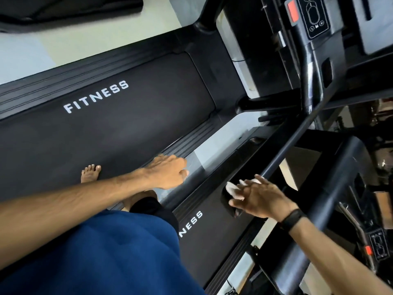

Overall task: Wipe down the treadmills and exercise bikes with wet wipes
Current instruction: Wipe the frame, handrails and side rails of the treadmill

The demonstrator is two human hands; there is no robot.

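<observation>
A: What's the room like?
B: Gym floor, pale and smooth, showing in strips btwn black machines. Person stands barefoot on a matte black belt w/ white "FITNESS" lettering; ribbed plastic side rails run along it.

A: Nearest stuff?
B: Blue soft fabric at bottom, prob. the person's clothing. One bare foot flat on the belt, 2nd partly hidden under the forearm.

A: Hands?
B: Two. Left hand reaches over the rail edge, fingers curled loosely down, nothing visibly held. Right hand, black band on the wrist, fingers spread fairly straight, pressing a crumpled white wet wipe against the rounded end of a black handrail. Wipe peeks out past the fingertips.

A: How many treadmills?
B: Two clear: the one stood on, and a 2nd treadmill beside it on the right, its belt reading "NESS". A third dark machine edge top left, can't tell what.

A: Further off?
B: Glossy tubular uprights cross the view, blocking the consoles. Two control panels w/ red tabs: top, lower right.
</observation>
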